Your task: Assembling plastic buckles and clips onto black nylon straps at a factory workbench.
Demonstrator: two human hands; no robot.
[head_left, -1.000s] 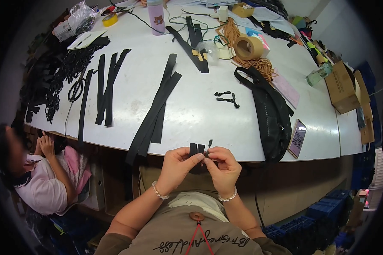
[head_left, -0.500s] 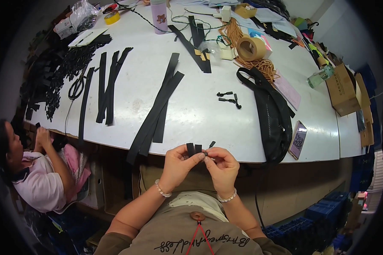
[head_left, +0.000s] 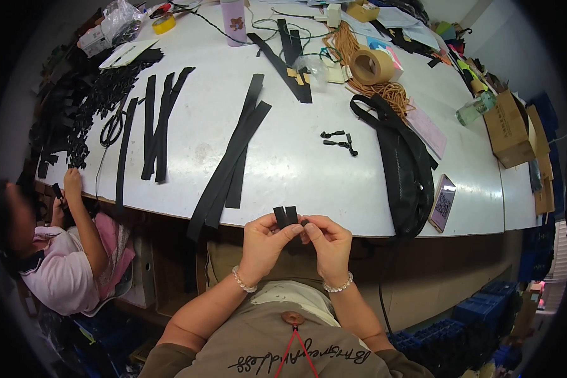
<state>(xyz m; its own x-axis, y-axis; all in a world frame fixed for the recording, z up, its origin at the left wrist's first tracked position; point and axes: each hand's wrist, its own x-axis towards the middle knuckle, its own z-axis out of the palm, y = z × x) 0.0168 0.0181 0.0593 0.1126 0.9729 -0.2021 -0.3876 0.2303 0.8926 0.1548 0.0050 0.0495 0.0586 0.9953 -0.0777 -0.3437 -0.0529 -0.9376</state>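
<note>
Black webbing, a short folded strap piece, stands up between the two hands just off the near edge of the white counter. The left hand pinches its lower part between thumb and fingers, its grip closed on the piece. The right hand meets it from the other side, fingertips pressed to the same strap end; its grip is clenched there too, though what lies under the fingers is hidden.

On the counter past the hands lie long black strips running out over the near edge, and right of them a black waist bag with a phone beside it. A few small black zipper pulls sit near the middle. A cardboard box stands at the right edge, its inside not visible. At the left edge another person handles small black parts.
</note>
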